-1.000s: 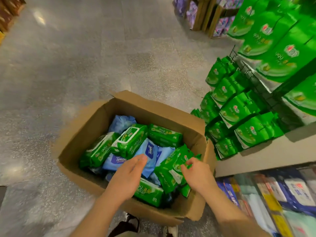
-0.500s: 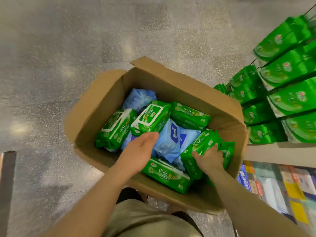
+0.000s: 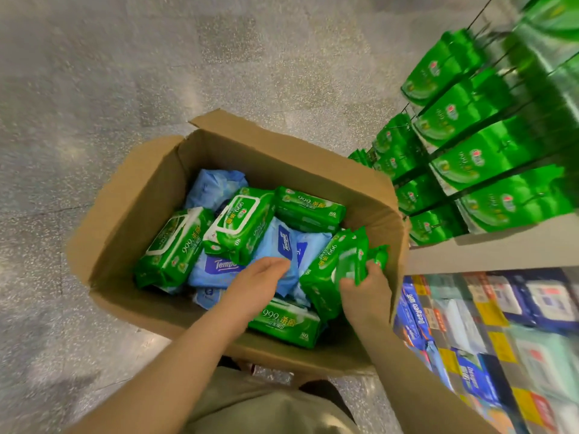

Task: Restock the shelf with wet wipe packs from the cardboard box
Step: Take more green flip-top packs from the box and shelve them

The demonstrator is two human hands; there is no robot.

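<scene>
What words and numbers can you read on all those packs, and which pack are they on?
"999" and "80": near green pack in the cardboard box.
"999" and "80": far green pack.
"999": left green pack, middle green pack and the one the right hand grips.
"Tempo": blue pack and blue pack.
"Deeyeo": lower shelf pack.
Hanging green packs: too blurred.

An open cardboard box (image 3: 131,214) sits on the speckled grey floor (image 3: 94,73), filled with green 999 wet wipe packs (image 3: 239,223) and blue Tempo packs (image 3: 282,245). The person's right hand (image 3: 365,285) grips a small green pack (image 3: 360,255) at the box's right wall. Their left hand (image 3: 257,277) rests, fingers curved, on a blue pack. To the right, a shelf (image 3: 488,249) carries hanging green packs (image 3: 488,158), with mixed packs below.
</scene>
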